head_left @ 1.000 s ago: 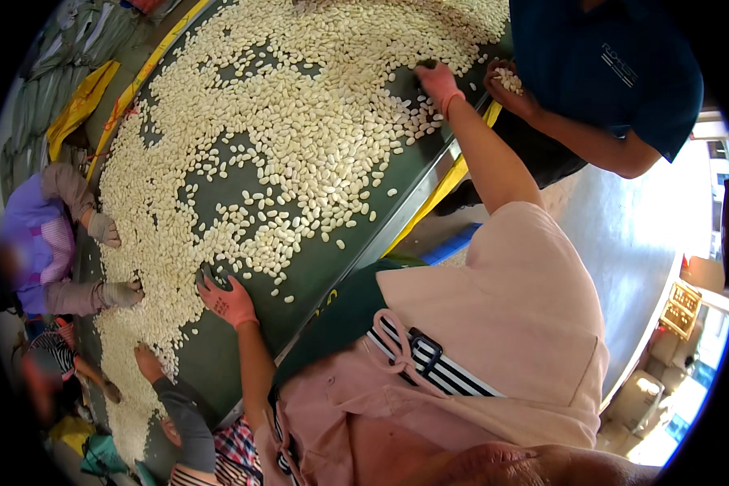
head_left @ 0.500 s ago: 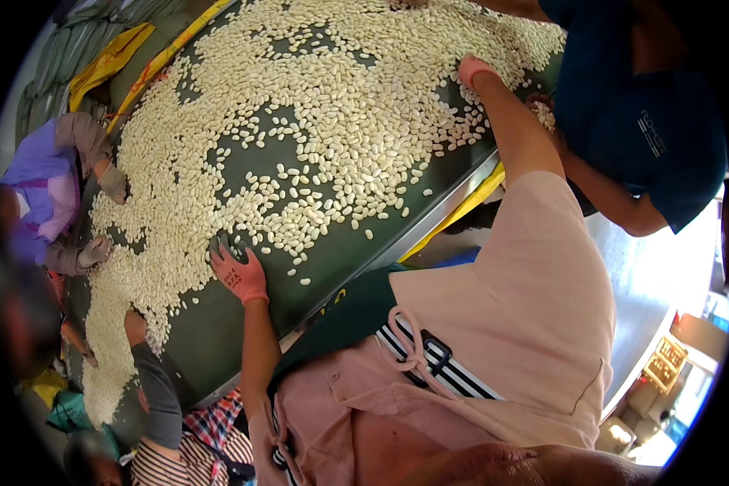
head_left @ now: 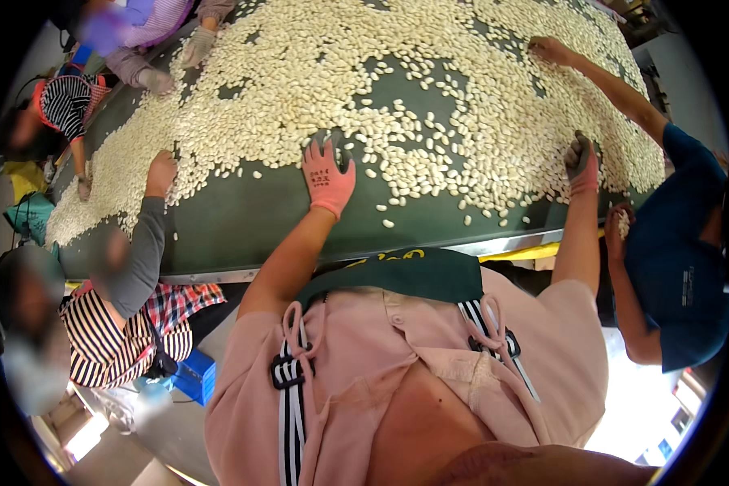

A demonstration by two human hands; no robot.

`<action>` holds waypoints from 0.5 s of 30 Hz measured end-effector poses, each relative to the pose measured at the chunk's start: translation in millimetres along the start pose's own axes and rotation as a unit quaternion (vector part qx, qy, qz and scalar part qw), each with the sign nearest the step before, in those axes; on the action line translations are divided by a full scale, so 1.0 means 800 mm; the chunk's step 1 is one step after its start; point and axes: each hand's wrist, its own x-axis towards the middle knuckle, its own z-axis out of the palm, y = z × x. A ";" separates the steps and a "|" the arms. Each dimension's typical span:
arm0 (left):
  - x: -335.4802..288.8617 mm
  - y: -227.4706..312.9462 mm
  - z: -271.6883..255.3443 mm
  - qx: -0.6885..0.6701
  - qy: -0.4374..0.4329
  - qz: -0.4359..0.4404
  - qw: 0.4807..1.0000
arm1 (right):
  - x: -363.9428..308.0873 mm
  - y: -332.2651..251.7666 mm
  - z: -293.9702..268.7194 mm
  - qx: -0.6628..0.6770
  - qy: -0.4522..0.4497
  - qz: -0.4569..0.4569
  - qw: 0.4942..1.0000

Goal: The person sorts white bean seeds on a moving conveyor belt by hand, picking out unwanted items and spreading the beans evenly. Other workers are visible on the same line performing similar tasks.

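Observation:
Large white beans [head_left: 267, 105] lie in a broad, uneven layer over a dark green table or belt [head_left: 235, 206]. My left hand [head_left: 330, 176], in a pink glove with grey fingers, rests at the near edge of the beans. Its fingers are spread, with the tips touching the surface beside them. Farther right, my right hand [head_left: 581, 166] wears a matching glove and is among the beans with its fingers curled in. Whatever those fingers may hold is hidden.
At right, a person in a dark blue shirt [head_left: 680, 275] reaches over the beans, other hand cupping some. A striped-shirt person [head_left: 97, 340] reaches in at left. Gloved hands [head_left: 196, 49] work across the far left side. A metal edge [head_left: 502, 243] runs along the near side.
The view has swung round, so the table now lies across it. My left hand remains spread at the bean edge; my right hand now shows curled fingers. The blue-shirted person's arm reaches farther into view.

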 end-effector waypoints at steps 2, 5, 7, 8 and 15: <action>0.008 -0.013 -0.016 -0.078 -0.002 0.002 0.997 | -0.056 0.029 0.081 0.234 -0.191 0.035 0.953; 0.040 -0.024 -0.019 -0.143 0.043 -0.069 0.986 | -0.120 0.075 0.207 0.143 -0.257 0.123 0.948; 0.071 -0.015 0.004 -0.166 0.052 -0.171 0.970 | -0.142 0.114 0.279 -0.024 -0.261 0.143 0.954; 0.089 0.008 0.000 -0.198 0.036 -0.211 0.957 | -0.157 0.127 0.314 -0.107 -0.232 0.147 0.956; 0.206 0.039 0.040 -0.511 -0.256 -0.020 0.820 | -0.153 0.172 0.417 -0.657 -0.188 -0.152 0.714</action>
